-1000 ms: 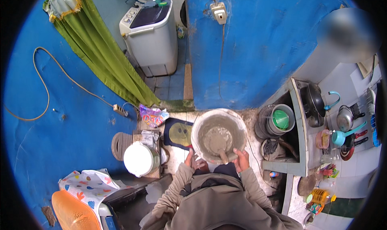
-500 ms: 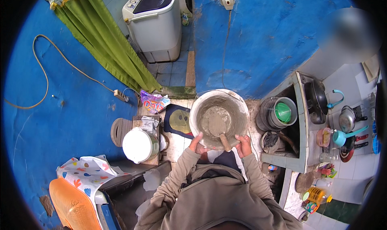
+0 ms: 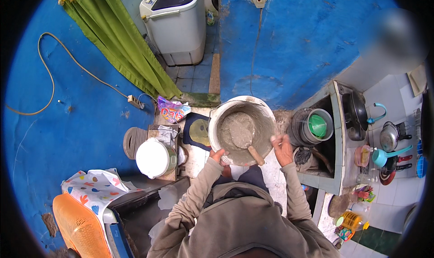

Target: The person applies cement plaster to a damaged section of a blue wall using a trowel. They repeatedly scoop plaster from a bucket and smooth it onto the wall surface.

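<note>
A whitish bucket (image 3: 215,140) with grey, wet-looking cement-like mix (image 3: 236,126) inside is in front of my body. A trowel lies in it, its blade smeared grey and its wooden handle (image 3: 256,155) over the near rim. My left hand (image 3: 219,156) is closed on the bucket's near-left rim, thumb on top and fingers mostly hidden below. Beside the near-right rim is my right hand (image 3: 283,150), fingers bent and tips blurred at the edge; whether they grip it I cannot tell.
A white lidded pail (image 3: 153,158) stands at the left, near a dark mat (image 3: 197,131) and a colourful plastic packet (image 3: 172,110). To the right are dark nested buckets with a green funnel-like piece (image 3: 318,126), beside a tiled counter (image 3: 340,122). A blue wall (image 3: 294,41) rises beyond.
My right hand has moved up and right along the bucket's rim. The bucket has shifted slightly left and turned, and the trowel handle now points more to the right. My left hand still holds the rim.
</note>
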Motion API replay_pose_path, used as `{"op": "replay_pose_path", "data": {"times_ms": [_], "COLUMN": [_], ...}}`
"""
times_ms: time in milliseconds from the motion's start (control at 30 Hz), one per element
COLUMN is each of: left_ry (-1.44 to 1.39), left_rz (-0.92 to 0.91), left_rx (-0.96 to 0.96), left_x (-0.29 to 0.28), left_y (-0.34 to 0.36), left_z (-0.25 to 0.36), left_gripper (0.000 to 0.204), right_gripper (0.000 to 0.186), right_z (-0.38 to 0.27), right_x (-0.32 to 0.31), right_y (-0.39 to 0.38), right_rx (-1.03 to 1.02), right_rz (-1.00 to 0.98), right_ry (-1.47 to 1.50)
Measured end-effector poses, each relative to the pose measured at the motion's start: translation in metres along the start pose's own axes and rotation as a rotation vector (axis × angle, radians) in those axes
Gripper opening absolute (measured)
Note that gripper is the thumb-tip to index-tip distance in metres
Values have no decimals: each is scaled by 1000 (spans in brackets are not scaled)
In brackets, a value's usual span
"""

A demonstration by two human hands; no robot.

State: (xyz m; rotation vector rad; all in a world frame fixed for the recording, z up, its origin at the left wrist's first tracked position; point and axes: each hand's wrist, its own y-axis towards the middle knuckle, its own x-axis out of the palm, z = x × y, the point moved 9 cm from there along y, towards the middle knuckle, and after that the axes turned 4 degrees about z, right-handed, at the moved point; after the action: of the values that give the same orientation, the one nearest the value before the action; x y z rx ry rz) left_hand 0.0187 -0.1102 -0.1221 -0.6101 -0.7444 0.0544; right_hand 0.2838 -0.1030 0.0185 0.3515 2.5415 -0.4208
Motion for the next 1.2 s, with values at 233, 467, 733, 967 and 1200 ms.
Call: {"op": "replay_pose_path", "data": {"times_ms": [233,467,733,967,1200], "left_ry": [139,104,147,158,295], "left_rz": [52,75,131,137,56], "left_rx": [194,148,121,109,113], "left_x": [-4,11,-7,-24,-17], "left_y": [10,-4,9,9,13], "left_z": [-12,0,-12,-21,-25], "left_gripper": [49,47,47,47,45], "right_gripper": [33,32,45,46,49], "right_z": [-53,-33,-71,-64,-88], "right_x": [74,80,74,72,87], "right_y": [-20,10,9,-39,-35], "right_rx": [-637,-588,-894,-1101,-998], "right_rz": [-18,-123,43,-320,-62], "right_ry": [-863,-939,-1125,-1117,-1157]}}
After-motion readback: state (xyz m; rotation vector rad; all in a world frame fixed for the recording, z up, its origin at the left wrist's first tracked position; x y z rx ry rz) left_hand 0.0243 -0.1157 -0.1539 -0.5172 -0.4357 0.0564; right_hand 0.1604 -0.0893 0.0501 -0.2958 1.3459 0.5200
